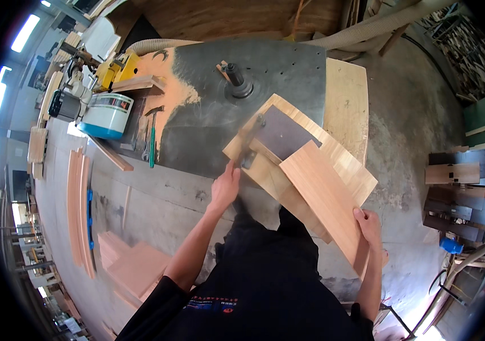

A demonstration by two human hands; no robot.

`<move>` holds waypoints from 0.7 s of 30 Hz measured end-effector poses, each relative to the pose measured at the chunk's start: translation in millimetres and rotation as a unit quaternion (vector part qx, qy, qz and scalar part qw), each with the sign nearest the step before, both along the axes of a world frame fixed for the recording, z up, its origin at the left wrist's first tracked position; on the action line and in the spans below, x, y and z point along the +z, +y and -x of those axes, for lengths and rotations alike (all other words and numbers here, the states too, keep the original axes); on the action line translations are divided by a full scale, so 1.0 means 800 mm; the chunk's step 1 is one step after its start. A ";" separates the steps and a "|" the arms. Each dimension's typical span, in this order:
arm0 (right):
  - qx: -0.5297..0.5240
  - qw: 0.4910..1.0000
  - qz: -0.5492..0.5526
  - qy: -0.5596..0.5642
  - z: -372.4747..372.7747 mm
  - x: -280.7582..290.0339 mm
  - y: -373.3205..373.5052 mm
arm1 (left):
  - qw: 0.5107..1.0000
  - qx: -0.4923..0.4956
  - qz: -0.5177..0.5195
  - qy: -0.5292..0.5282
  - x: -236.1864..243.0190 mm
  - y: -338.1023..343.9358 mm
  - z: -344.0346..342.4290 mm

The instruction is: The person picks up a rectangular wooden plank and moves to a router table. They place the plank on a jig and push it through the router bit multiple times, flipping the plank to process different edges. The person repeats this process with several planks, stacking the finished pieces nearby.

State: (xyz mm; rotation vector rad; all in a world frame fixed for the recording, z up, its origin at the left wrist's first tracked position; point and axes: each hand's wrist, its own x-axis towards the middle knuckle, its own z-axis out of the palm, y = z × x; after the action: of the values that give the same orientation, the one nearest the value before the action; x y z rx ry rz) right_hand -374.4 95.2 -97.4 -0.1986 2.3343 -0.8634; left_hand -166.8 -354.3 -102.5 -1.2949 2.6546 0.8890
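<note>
My right hand [369, 228] grips the near right end of a reddish wooden board [327, 196], thumb on top and fingers beneath. The board lies slantwise over a larger light wooden panel [342, 160], beside a dark brown plate [285, 133] fixed on it. At the panel's left end, a toggle clamp [252, 136] is smeared by motion. My left hand [227, 186] is closed at the clamp's near end, on what looks like its handle. The panel rests partly on a dark machine table [208, 139], near an upright spindle [236, 82].
On the table's left are orange sawdust [171, 85], a green-handled hammer [152, 136] and a yellow and teal power feeder [106, 116]. Long boards [77, 210] and stacked boards [137, 267] lie at the left. More wooden pieces [458, 193] stand at the right; a hose [379, 25] runs behind.
</note>
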 end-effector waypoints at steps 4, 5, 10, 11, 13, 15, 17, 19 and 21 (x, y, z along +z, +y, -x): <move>0.013 0.992 -0.108 0.056 0.013 0.043 -0.029 | 0.996 -0.034 -0.072 0.046 0.004 -0.019 -0.006; 0.009 0.992 -0.111 0.057 0.010 0.047 -0.037 | 0.995 -0.053 -0.072 0.040 0.006 -0.021 -0.007; 0.042 0.981 -0.124 0.143 0.019 0.035 -0.070 | 0.980 -0.132 -0.106 0.102 0.018 -0.020 -0.043; 0.053 0.979 -0.120 0.155 0.027 0.031 -0.084 | 0.981 -0.121 -0.107 0.107 0.016 -0.018 -0.058; 0.070 0.976 -0.125 0.165 0.021 0.030 -0.111 | 0.981 -0.104 -0.124 0.108 0.020 -0.009 -0.082; 0.090 0.972 -0.126 0.176 0.030 0.015 -0.136 | 0.961 -0.027 -0.275 0.028 0.042 -0.016 -0.090; 0.111 0.971 -0.135 0.166 0.034 0.001 -0.155 | 0.924 0.052 -0.376 -0.038 0.091 -0.021 -0.087; 0.125 0.972 -0.137 0.146 0.040 -0.010 -0.183 | 0.932 0.049 -0.356 -0.032 0.096 -0.025 -0.092; 0.142 0.971 -0.117 0.150 0.050 -0.025 -0.204 | 0.943 0.038 -0.330 -0.016 0.083 -0.025 -0.099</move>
State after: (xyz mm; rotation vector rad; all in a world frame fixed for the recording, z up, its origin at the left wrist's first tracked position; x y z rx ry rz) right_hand -414.4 -68.0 -117.6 -0.5805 2.5770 -0.4353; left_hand -87.7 -374.3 -35.9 -1.2048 1.9905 1.5650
